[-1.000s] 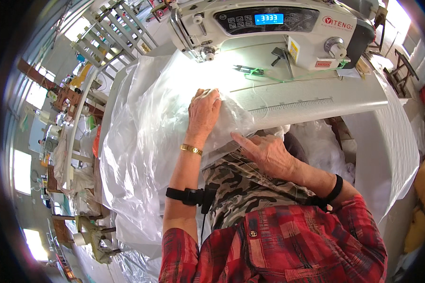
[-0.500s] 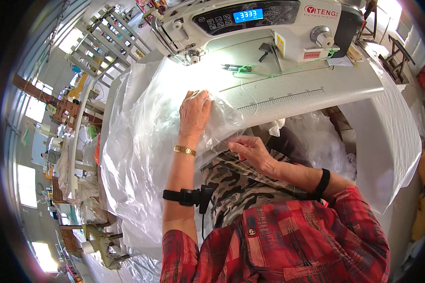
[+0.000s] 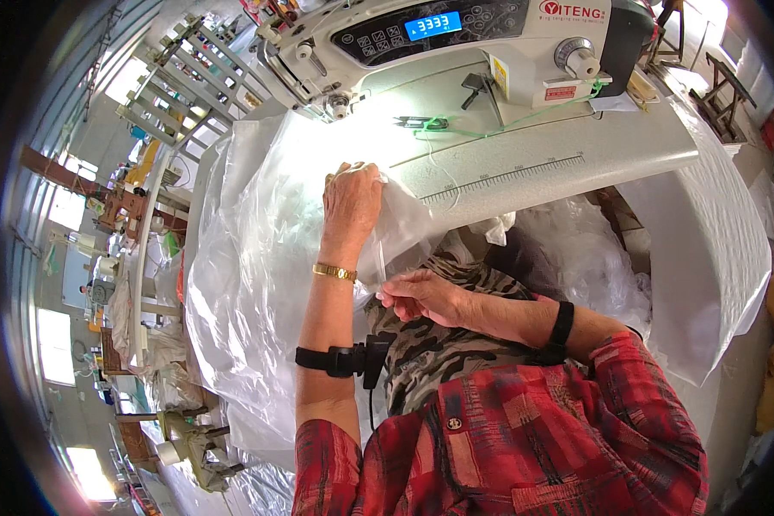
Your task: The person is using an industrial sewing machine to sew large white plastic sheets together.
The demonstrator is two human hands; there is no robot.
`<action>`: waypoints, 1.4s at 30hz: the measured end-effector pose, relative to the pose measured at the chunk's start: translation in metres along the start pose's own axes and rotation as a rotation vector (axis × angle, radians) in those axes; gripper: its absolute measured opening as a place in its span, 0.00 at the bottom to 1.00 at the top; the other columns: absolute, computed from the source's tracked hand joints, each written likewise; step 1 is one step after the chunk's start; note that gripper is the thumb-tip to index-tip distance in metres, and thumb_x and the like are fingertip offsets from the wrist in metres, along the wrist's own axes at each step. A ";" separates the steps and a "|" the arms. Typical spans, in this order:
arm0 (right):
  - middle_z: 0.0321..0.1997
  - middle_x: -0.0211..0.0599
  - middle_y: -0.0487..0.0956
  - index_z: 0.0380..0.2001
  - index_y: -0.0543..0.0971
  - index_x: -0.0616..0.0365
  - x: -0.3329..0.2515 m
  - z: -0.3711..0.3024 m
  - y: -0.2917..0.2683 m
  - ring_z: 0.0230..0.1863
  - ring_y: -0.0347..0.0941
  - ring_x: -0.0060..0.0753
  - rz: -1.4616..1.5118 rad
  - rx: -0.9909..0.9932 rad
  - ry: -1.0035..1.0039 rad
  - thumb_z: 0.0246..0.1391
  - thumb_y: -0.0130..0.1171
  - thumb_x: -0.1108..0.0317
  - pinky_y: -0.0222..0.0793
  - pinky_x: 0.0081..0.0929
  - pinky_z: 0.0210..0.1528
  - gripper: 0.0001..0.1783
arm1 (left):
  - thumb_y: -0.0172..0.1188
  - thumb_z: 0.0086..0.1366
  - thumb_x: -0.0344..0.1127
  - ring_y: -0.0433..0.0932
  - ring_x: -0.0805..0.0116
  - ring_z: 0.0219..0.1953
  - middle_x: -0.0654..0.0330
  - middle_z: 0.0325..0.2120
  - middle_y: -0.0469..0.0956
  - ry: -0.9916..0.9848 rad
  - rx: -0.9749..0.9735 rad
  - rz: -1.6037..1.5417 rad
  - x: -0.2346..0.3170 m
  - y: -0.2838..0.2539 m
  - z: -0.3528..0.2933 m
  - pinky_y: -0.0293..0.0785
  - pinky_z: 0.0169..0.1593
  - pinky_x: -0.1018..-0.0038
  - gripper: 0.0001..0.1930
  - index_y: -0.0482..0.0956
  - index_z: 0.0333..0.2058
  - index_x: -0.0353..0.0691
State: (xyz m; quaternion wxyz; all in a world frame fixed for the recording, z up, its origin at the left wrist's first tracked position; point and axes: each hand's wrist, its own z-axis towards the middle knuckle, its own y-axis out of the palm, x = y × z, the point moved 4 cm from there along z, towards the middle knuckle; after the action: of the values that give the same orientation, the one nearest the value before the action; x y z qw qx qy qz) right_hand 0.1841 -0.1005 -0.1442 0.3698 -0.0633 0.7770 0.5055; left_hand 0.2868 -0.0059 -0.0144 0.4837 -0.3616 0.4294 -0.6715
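Note:
A large sheet of clear plastic film (image 3: 249, 275) drapes over the left side of the sewing table and hangs toward my lap. My left hand (image 3: 353, 204) is closed on a gathered part of it, just in front of the lit needle area. Below and to the right, my right hand (image 3: 426, 297) pinches the film's edge close to my left wrist, above my camouflage-clad lap. Its fingertips meet the thumb at a small whitish bit. The white sewing machine (image 3: 525, 64) stands beyond both hands, its needle partly lost in glare.
Thread snips (image 3: 419, 122) tied with green string lie on the table bed (image 3: 568, 176), which has a printed ruler. More crumpled plastic (image 3: 576, 245) sits below the table's near edge. White sheeting (image 3: 705, 258) hangs at the right. A slatted rack (image 3: 193, 86) stands at the far left.
My right hand has moved left and slightly nearer to me, drawing in toward my left wrist at the film's edge. My left hand stays in nearly the same place on the film.

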 end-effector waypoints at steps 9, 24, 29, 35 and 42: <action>0.28 0.36 0.80 0.33 0.79 0.60 -0.045 -0.038 0.011 0.23 0.76 0.31 -1.121 -0.108 0.072 0.55 0.59 0.52 0.71 0.27 0.24 0.19 | 0.53 0.58 0.29 0.76 0.50 0.36 0.49 0.29 0.78 -0.034 0.231 -0.120 0.002 0.010 -0.015 0.67 0.49 0.60 0.04 0.74 0.31 0.35; 0.35 0.38 0.74 0.34 0.77 0.58 -0.141 -0.030 0.013 0.43 0.68 0.35 -1.965 0.848 -0.710 0.49 0.61 0.60 0.56 0.36 0.45 0.14 | 0.60 0.55 0.27 0.77 0.55 0.42 0.54 0.40 0.81 -0.045 0.297 -0.131 0.005 0.010 -0.025 0.71 0.48 0.66 0.08 0.81 0.34 0.34; 0.35 0.37 0.75 0.30 0.77 0.55 -0.142 -0.024 0.004 0.43 0.69 0.37 -1.983 0.888 -0.749 0.48 0.58 0.62 0.57 0.38 0.46 0.09 | 0.58 0.55 0.28 0.75 0.53 0.40 0.53 0.39 0.80 -0.016 0.272 -0.118 0.017 0.007 -0.028 0.71 0.46 0.64 0.08 0.81 0.35 0.34; 0.34 0.36 0.74 0.28 0.75 0.53 -0.139 -0.026 0.000 0.42 0.69 0.36 -1.937 0.817 -0.871 0.45 0.57 0.62 0.58 0.38 0.46 0.08 | 0.55 0.57 0.30 0.73 0.53 0.48 0.52 0.42 0.78 -0.079 0.156 -0.085 0.022 0.010 -0.026 0.66 0.52 0.61 0.10 0.80 0.36 0.32; 0.35 0.35 0.72 0.31 0.75 0.55 -0.137 -0.029 0.002 0.44 0.68 0.35 -1.988 0.815 -0.891 0.43 0.59 0.63 0.58 0.36 0.47 0.11 | 0.53 0.61 0.30 0.70 0.53 0.51 0.50 0.47 0.75 -0.013 0.202 -0.065 0.029 0.011 -0.033 0.64 0.54 0.59 0.12 0.79 0.40 0.29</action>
State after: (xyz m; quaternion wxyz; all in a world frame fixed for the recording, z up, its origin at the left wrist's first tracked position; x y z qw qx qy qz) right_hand 0.2665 -0.1617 -0.0487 0.8369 -0.3379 0.2911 -0.3172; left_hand 0.2529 -0.0282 -0.0345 0.4986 -0.3291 0.3443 -0.7243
